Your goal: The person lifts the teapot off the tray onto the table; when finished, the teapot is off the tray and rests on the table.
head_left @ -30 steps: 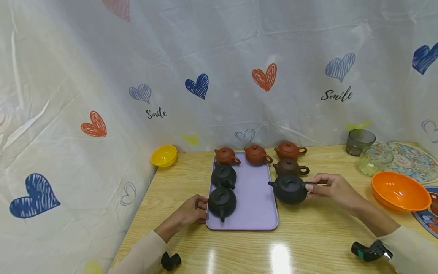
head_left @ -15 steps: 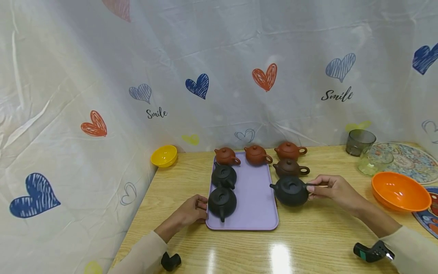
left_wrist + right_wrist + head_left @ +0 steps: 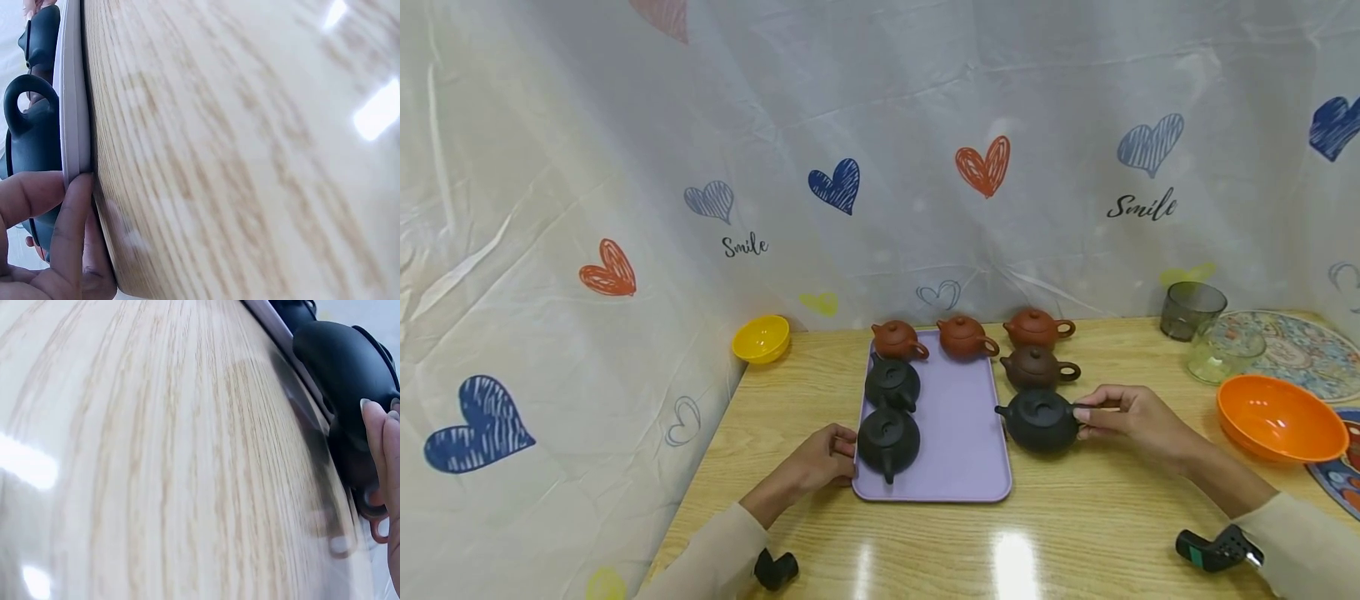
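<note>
My right hand (image 3: 1131, 421) pinches the handle of a black teapot (image 3: 1042, 422), just right of the lilac tray (image 3: 958, 450). In the right wrist view, that black teapot (image 3: 350, 369) hangs close over the table, its handle mostly hidden by fingers. At the tray's left rim my left hand (image 3: 820, 460) holds the edge; the left wrist view has its thumb and fingers around the rim (image 3: 72, 125). Two black teapots, one in front (image 3: 889, 442) and one behind it (image 3: 892, 383), stand along the tray's left side. Reddish-brown teapots sit at its back left (image 3: 895, 339) and back right (image 3: 962, 337).
Behind the held teapot, a dark brown teapot (image 3: 1032, 367) and a reddish-brown one (image 3: 1032, 328) stand on the table. Farther right are an orange bowl (image 3: 1279, 419), a dark glass (image 3: 1191, 310), a greenish glass (image 3: 1225, 354) and patterned mats. A yellow bowl (image 3: 761, 340) stands back left.
The black teapot in my right hand has shifted slightly right and toward me, away from the tray's edge. My left hand has stayed at the tray's rim.
</note>
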A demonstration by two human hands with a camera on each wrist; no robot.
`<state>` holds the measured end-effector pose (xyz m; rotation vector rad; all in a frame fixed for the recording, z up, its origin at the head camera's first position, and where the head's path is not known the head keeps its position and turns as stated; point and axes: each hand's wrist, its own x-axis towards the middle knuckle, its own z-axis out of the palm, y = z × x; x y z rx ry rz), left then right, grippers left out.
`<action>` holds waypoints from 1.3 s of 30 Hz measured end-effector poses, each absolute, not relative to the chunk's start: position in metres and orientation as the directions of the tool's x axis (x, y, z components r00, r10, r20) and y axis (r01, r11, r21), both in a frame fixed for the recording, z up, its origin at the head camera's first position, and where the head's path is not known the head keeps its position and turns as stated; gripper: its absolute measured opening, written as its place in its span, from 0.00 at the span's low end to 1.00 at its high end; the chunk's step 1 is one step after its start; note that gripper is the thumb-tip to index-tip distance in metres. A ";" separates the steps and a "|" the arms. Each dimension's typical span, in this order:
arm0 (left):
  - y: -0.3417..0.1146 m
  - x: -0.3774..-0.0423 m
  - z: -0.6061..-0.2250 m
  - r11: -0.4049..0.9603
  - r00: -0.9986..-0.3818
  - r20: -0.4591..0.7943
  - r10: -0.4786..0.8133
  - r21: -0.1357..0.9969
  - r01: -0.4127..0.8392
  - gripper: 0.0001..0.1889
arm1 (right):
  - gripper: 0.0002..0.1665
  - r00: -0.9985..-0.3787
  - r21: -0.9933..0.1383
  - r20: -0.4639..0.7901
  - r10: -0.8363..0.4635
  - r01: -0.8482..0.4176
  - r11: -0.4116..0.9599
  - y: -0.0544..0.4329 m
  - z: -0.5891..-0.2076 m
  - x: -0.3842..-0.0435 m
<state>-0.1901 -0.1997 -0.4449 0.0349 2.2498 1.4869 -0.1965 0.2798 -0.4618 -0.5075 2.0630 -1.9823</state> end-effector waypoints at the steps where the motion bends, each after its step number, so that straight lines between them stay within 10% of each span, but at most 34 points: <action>1: -0.200 -0.190 -0.445 0.420 -0.901 -0.346 0.260 0.881 -0.217 0.30 | 0.09 -0.911 -0.996 0.070 -0.407 -0.085 0.019 0.280 -0.462 -0.197; 39: -0.199 -0.191 -0.446 0.449 -0.902 -0.354 0.246 0.867 -0.217 0.30 | 0.22 -0.956 -0.988 -0.063 -0.287 0.019 0.152 0.276 -0.466 -0.188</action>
